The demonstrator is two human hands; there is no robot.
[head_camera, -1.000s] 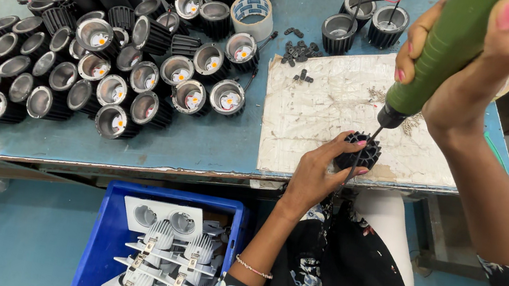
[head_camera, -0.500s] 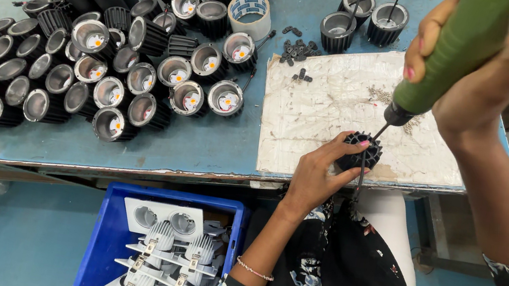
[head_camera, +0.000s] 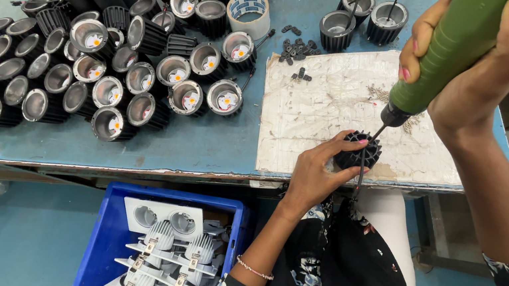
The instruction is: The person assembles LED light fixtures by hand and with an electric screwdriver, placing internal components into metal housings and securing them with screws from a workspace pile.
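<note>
1. Your right hand (head_camera: 475,62) has barely shifted since a moment ago, still clenched round the green electric screwdriver (head_camera: 446,54).
2. Your left hand (head_camera: 317,172) grips the black finned lamp housing (head_camera: 358,153) (on the white sheet (head_camera: 319,112) at the bench edge), bit touching it.

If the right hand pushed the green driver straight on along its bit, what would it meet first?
Probably the black finned housing that the left hand holds on the white sheet; the right hand aims the green driver at it.
</note>
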